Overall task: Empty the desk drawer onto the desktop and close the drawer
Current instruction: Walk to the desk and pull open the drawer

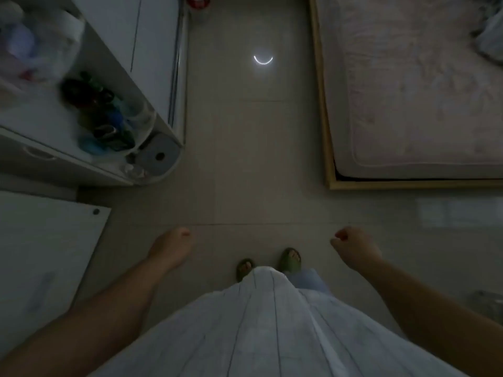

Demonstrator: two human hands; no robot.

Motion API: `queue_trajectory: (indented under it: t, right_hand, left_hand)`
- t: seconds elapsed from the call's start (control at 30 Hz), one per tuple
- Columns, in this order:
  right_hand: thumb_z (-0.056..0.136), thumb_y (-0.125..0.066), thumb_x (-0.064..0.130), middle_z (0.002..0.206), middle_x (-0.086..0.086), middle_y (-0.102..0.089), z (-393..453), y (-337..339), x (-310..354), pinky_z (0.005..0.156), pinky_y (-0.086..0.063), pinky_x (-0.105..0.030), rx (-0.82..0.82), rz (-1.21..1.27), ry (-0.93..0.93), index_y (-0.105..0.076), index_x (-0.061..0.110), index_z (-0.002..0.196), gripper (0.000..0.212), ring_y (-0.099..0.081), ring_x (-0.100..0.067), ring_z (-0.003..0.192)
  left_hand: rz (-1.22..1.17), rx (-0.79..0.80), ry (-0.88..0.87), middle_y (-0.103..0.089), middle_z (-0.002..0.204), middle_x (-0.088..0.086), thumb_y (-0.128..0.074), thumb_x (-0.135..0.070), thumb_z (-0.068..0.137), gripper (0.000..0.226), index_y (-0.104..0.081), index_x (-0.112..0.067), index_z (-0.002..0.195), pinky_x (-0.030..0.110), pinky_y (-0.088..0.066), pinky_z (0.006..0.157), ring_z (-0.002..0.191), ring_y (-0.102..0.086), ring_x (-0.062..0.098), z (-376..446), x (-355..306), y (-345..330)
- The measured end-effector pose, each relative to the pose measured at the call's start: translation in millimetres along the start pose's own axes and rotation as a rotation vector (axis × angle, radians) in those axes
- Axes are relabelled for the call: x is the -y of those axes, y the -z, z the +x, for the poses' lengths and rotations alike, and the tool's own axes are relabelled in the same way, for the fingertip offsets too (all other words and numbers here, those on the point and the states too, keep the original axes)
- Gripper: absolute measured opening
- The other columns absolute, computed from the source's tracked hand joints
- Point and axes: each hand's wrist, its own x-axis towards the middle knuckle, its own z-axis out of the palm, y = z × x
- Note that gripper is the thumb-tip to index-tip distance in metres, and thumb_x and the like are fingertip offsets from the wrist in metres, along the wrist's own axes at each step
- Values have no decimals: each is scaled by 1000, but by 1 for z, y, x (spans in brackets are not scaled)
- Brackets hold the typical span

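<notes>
I look straight down in a dim room. A white desk (49,123) stands at the upper left, its top crowded with blurred things, among them dark and blue bottles (100,121) and a grey round device (158,156). A closed white drawer front with a curved handle (38,153) shows along the desk's near edge. My left hand (171,246) hangs over the floor with its fingers curled and nothing in it. My right hand (353,246) is a loose fist, also with nothing in it. Both hands are well clear of the desk.
A white panel (40,254) with a dark knob lies at the lower left. A bed with a wooden frame (326,131) and a pale mattress fills the upper right. Tiled floor (253,159) runs between desk and bed, with a lamp reflection on it. My feet in green slippers (290,259) stand below.
</notes>
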Motion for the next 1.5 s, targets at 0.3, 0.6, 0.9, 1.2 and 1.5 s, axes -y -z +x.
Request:
queue_trajectory:
  t: [0.3,0.6,0.9,1.2,1.5]
  right_hand:
    - [90,-51,31,121,-13,-61,101,60,27,88,-43,-31,128,-8,-49,-57,9,121,39,-57,-30,110]
    - [89,-54,19,59,-6,-44,243,207,102,56,-32,-27,194,-4,11,-45,13,56,35,-45,-20,58]
    - [92,-51,21,56,-2,-39,352,295,208,51,-27,-24,167,87,15,-40,18,54,40,-38,-13,53]
    - [90,-52,24,57,1,-38,442,388,336,63,-33,-29,97,105,-42,-35,24,54,40,-38,-13,56]
    - [90,-52,19,66,-1,-47,589,490,421,63,-36,-29,146,116,4,-45,18,63,27,-48,-18,69]
  left_hand:
    - [18,18,140,-62,127,17,-52,-30,90,37,-62,-7,117,32,-45,91,114,-58,32,60,-62,43]
    - [-253,-43,180,-58,131,17,-53,-25,89,40,-58,-5,123,36,-41,100,118,-54,33,146,-216,144]
    - [-279,-37,143,-65,109,15,-54,-27,89,22,-66,-8,93,28,-38,76,99,-60,29,261,-297,258]
    - [-206,-6,14,-39,63,-4,-52,-25,88,33,-39,-25,58,23,-24,54,60,-39,13,400,-399,422]
    - [-181,4,99,-41,66,-2,-53,-23,89,34,-38,-24,59,23,-26,56,75,-45,18,513,-508,492]
